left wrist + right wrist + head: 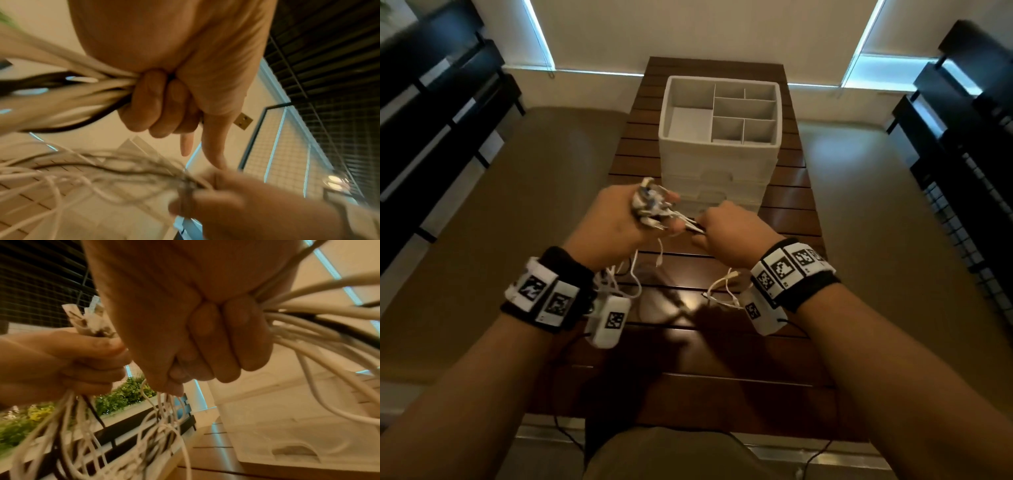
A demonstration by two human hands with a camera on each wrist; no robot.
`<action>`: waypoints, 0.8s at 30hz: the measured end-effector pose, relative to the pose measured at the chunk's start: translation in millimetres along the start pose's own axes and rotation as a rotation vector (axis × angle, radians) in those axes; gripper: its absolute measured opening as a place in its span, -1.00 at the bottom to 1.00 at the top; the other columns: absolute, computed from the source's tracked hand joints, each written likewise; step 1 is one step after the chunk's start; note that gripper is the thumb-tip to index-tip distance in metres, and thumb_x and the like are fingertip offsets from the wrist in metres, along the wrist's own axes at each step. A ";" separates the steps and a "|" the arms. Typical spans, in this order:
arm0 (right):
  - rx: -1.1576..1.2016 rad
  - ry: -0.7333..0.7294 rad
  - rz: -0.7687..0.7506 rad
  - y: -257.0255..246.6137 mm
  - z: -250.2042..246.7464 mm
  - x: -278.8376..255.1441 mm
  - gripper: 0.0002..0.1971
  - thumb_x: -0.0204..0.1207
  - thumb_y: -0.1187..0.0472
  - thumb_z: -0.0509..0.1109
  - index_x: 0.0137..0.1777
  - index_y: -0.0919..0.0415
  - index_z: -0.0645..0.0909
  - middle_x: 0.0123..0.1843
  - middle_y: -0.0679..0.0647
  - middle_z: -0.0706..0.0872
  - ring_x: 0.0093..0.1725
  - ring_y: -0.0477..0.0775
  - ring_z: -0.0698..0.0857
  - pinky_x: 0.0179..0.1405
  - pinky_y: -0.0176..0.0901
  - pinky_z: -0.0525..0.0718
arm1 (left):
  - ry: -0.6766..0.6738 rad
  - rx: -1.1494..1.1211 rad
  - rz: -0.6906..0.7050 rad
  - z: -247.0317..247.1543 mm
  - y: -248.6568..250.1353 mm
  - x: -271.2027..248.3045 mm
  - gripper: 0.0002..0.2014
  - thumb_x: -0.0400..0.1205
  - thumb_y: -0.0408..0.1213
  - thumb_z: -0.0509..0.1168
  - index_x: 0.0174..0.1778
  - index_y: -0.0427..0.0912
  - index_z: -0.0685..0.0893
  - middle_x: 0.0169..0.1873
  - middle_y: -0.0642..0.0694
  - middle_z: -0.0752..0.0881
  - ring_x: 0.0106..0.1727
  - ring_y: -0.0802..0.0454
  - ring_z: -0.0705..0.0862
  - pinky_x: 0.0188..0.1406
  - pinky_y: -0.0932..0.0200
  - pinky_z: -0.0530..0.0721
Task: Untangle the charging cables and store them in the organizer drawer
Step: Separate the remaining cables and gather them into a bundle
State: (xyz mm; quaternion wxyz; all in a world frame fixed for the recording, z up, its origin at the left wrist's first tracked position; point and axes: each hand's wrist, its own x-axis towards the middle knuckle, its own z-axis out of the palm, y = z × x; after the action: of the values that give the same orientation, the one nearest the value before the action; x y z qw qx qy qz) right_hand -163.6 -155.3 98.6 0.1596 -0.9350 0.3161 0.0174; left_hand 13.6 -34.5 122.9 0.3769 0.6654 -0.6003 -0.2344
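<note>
Left hand [608, 219] raised above the table [796, 192], fingers curled tight round the plug ends of the charging cables [654, 209]; in the left wrist view, most fingers [148, 104] folded into a fist on white and black strands, with one or two fingers pointing down and a metal USB plug [243, 121] protruding beside them; right hand [731, 233] just beside the left, likewise clenched on the same bundle, fingers [232, 337] wrapped fully round the cords in the right wrist view; short taut run of cable between the two fists; slack loops [631, 277] hanging below both wrists down onto the table top; bundle tangled, no strand separated; white organizer [719, 161] standing on the far half of the table, just beyond the hands, open top tray divided into one large compartment at left and several smaller ones at right, drawers below with recessed front handles, all closed; table of dark brown wooden slats, glossy, reflecting light near the hands; tan floor [510, 212] on both sides; dark slatted furniture [431, 102] along left and right edges; pale wall [705, 31] behind with bright strips of daylight at two windows; green shrubs [123, 392] visible outdoors in the right wrist view; marker-printed wristbands [541, 294] on both wrists.
</note>
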 end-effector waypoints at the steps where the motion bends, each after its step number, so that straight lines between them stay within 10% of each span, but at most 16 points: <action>1: 0.012 0.023 -0.029 -5.5 -2.1 1.2 -0.77 0.72 -0.06 0.33 -0.08 0.04 0.62 -0.31 0.00 0.55 -0.29 0.16 0.62 -0.29 -0.07 0.49 | -0.057 0.023 0.032 7.8 0.1 2.6 -0.55 0.49 -0.05 0.66 0.28 -0.05 0.84 0.07 0.08 0.88 0.13 0.26 0.82 0.22 0.21 0.74; 9: -0.006 0.134 -0.043 -15.5 -2.4 2.9 -0.64 0.63 -0.17 0.41 0.01 0.15 0.72 -0.26 0.05 0.56 -0.27 0.15 0.59 -0.25 -0.05 0.50 | -0.197 0.187 0.030 10.3 -17.2 17.7 -0.70 0.57 0.03 0.59 0.01 -0.13 0.83 -0.15 0.05 0.85 -0.09 0.10 0.81 -0.01 -0.07 0.77; 14: 0.185 0.171 -0.107 -23.4 -10.2 5.4 -0.68 0.60 -0.16 0.43 -0.21 0.07 0.70 -0.38 -0.02 0.69 -0.40 0.02 0.65 -0.39 -0.02 0.61 | -0.143 0.154 0.144 -8.0 -14.5 14.0 -0.86 0.64 -0.01 0.45 -0.22 0.16 0.68 -0.32 0.20 0.76 -0.26 0.23 0.72 -0.27 0.43 0.53; 18: 0.303 0.142 -0.097 -17.4 -23.6 3.5 -0.74 0.60 -0.10 0.52 -0.29 -0.07 0.68 -0.40 -0.08 0.71 -0.41 -0.15 0.67 -0.45 -0.25 0.56 | -0.049 0.191 0.181 -30.9 -12.2 13.4 -0.71 0.64 0.14 0.45 -0.15 -0.03 0.80 -0.26 0.04 0.80 -0.21 0.13 0.76 -0.22 0.14 0.66; 21: 0.235 0.141 -0.040 0.7 -35.1 2.5 -0.76 0.65 -0.07 0.48 -0.12 0.07 0.75 -0.33 -0.01 0.75 -0.35 -0.04 0.70 -0.36 -0.06 0.63 | 0.047 0.165 0.124 -57.3 -21.1 10.6 -0.83 0.65 0.11 0.48 -0.27 0.29 0.80 -0.30 0.22 0.79 -0.22 0.32 0.74 -0.23 0.41 0.58; 24: 0.176 0.179 -0.032 8.1 -41.5 2.4 -0.77 0.69 -0.17 0.40 -0.13 -0.09 0.66 -0.38 -0.06 0.66 -0.40 -0.08 0.62 -0.41 -0.14 0.46 | 0.139 0.247 0.110 -80.2 -32.7 8.1 -0.61 0.62 0.22 0.41 -0.30 -0.02 0.74 -0.38 -0.06 0.72 -0.24 0.02 0.68 -0.30 0.30 0.46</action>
State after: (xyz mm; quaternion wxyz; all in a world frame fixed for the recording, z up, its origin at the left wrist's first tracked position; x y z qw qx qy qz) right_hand -169.3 -175.6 135.3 0.2122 -0.9202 0.3143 -0.0965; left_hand 96.6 -24.9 147.1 0.3450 0.6874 -0.6326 -0.0911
